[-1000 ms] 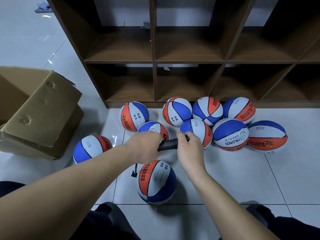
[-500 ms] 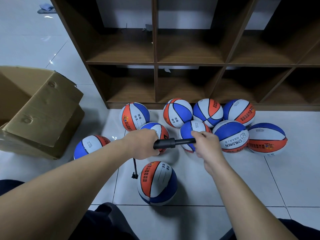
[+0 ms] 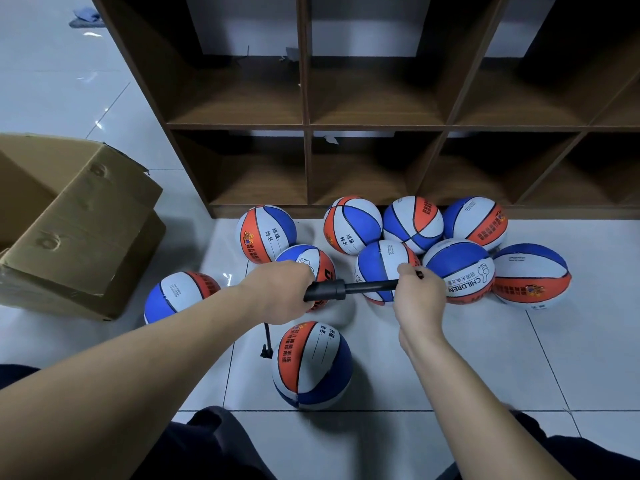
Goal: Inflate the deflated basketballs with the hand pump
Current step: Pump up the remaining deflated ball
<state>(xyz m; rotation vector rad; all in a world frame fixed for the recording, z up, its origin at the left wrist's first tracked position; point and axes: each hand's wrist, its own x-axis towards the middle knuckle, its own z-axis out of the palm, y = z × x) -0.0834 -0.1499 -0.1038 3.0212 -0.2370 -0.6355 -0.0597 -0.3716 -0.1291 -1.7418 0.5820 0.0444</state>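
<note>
Fingers of the left hand (image 3: 282,292) curled round the hand pump (image 3: 325,290) barrel, the right hand's (image 3: 419,292) round its drawn-out handle; the hose ran to a basketball (image 3: 311,365) below them. A hard stroke might tug the needle free. Beyond, shelf (image 3: 377,126) compartments held no balls; the cardboard box's (image 3: 76,220) contents were hidden

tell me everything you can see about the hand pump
The hand pump is black, plastic-looking, held roughly level above the floor. The left hand grips its thicker barrel; the right hand grips the handle end, with the thin rod drawn out between them. A thin black hose hangs from under the left hand to the side of the nearest basketball.
</note>
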